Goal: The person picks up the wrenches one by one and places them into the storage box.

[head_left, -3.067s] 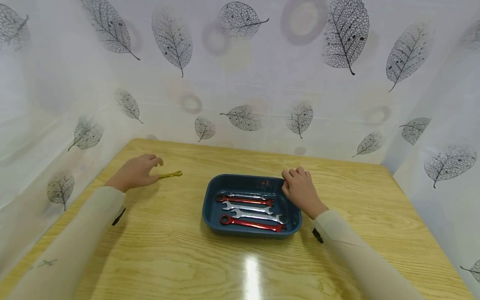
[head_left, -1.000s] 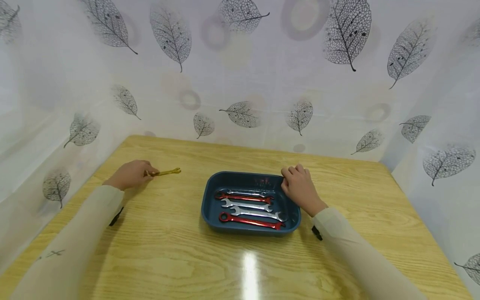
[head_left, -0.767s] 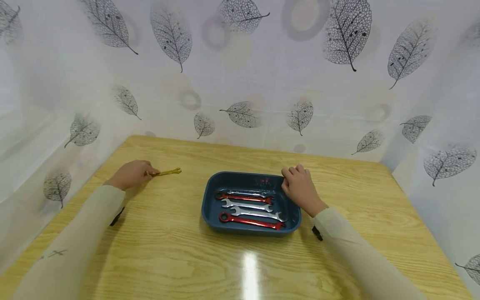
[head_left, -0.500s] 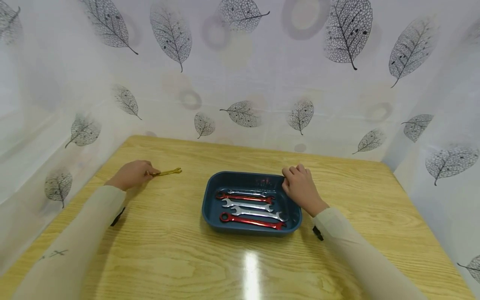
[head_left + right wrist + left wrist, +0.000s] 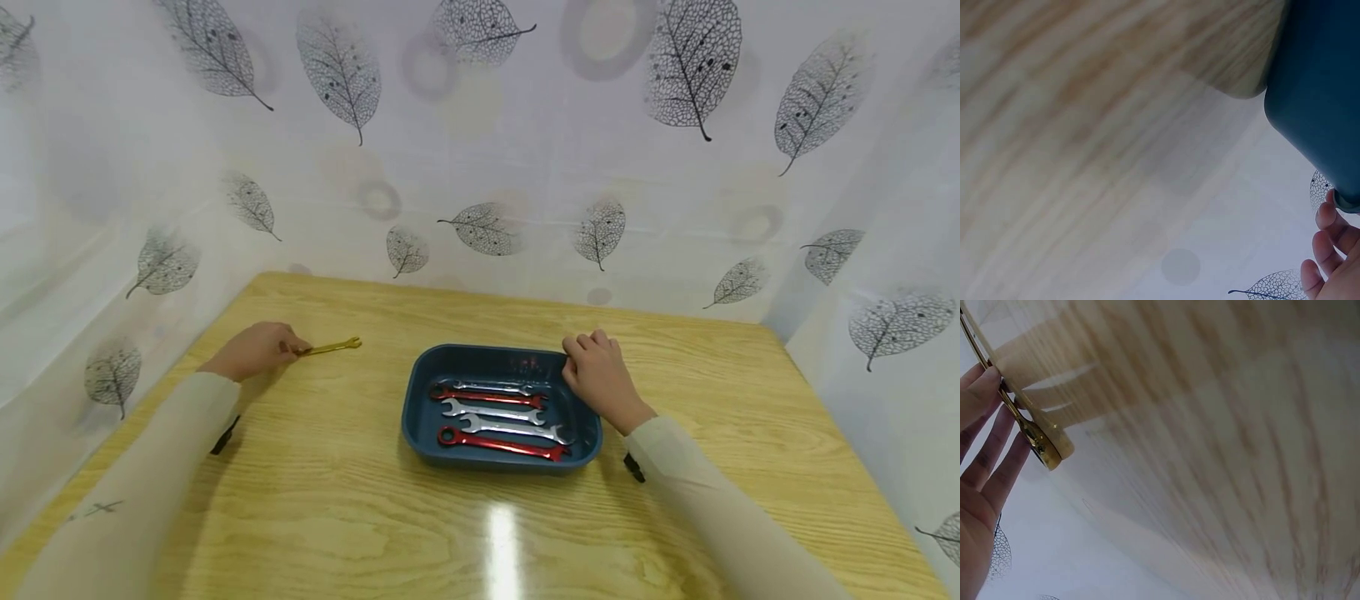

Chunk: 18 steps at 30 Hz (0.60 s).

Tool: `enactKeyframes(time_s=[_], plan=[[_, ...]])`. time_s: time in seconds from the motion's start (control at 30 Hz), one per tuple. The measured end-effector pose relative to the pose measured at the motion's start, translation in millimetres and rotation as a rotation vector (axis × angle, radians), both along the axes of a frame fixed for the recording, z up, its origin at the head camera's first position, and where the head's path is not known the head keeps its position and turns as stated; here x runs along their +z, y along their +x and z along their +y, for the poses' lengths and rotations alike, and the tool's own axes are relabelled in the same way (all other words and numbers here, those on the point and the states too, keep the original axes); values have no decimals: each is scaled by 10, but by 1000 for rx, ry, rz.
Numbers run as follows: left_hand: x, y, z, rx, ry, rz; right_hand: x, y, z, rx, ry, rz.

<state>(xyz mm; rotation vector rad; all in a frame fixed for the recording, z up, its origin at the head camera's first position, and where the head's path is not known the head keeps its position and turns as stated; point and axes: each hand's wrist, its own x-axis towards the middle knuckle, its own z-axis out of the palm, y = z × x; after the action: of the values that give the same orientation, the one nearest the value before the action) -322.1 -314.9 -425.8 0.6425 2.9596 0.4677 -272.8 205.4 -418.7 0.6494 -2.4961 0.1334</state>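
Observation:
My left hand (image 5: 257, 350) pinches one end of a gold wrench (image 5: 333, 346) between thumb and fingers, at the table's left side. In the left wrist view, the gold wrench (image 5: 1040, 445) lies on or just above the shiny surface, its reflection beside it. My right hand (image 5: 602, 379) grips the far right rim of a dark blue tray (image 5: 491, 465), fingers curled over the edge. Inside lie a red ratchet wrench (image 5: 502, 444), silver open-end wrenches (image 5: 513, 428) and another red wrench (image 5: 491, 397), roughly parallel. In the right wrist view, fingers (image 5: 1325, 247) touch the tray's rim.
The wood-grain table (image 5: 337, 500) has its far edge against a pale curtain (image 5: 480, 142) printed with leaf skeletons. More curtain hangs along the left and right sides. A bright light reflection shows near the front.
Since the earliest frame, the left thumb and fingers have closed on the gold wrench. Lately that hand has shifted slightly left, showing more of the wrench. The right hand and tray stay put.

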Motion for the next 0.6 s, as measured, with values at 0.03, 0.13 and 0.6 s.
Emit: enactKeyframes(time_s=[0.03, 0.13, 0.6], plan=[[-3, -2, -10, 9, 7, -10, -4, -1, -3, 3, -1, -1], [6, -5, -13, 19, 26, -16, -9, -4, -5, 1, 2, 7], [5, -48, -22, 56, 65, -2, -2, -8, -23, -9, 12, -3]])
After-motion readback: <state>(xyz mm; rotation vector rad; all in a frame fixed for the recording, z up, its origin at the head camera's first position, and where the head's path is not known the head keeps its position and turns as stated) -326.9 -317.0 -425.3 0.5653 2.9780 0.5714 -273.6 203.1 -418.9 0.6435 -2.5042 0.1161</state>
